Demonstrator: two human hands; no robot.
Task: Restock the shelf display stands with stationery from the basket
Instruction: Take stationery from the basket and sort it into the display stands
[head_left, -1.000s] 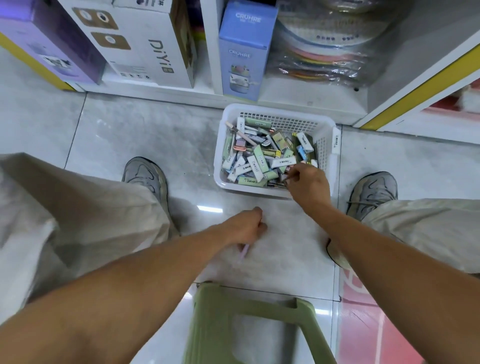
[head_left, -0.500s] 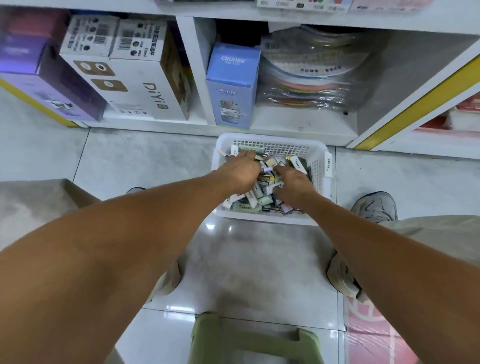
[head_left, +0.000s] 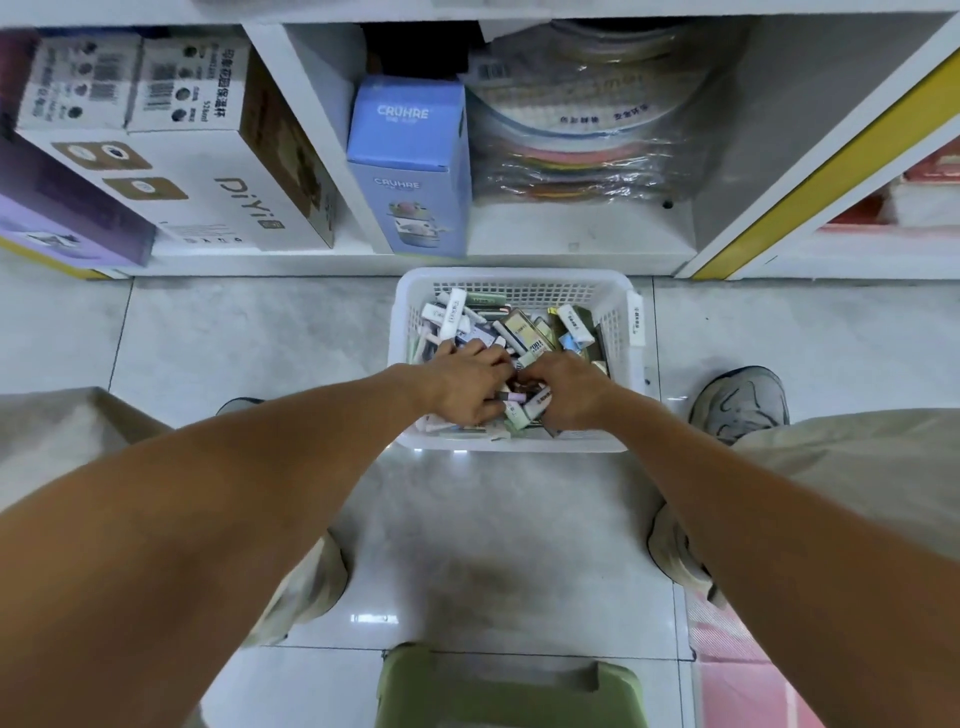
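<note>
Stationery (head_left: 524, 332) lies heaped in the white basket (head_left: 621, 306), my landmark. Nearest to me, well short of the basket, a green stool (head_left: 511, 686) sits on the floor tiles, likely my seat. At the basket's near edge both hands dig into the heap: left hand (head_left: 467, 382) with fingers curled down among the small boxes, right hand (head_left: 563, 389) curled beside it, the two almost touching. A pink pen-like piece shows between them; I cannot tell which hand holds it, if either. I judge this as sorting or gathering a handful. Just beyond the basket stands the bottom shelf, with a blue carton (head_left: 410, 166), so the basket sits close for restocking.
</note>
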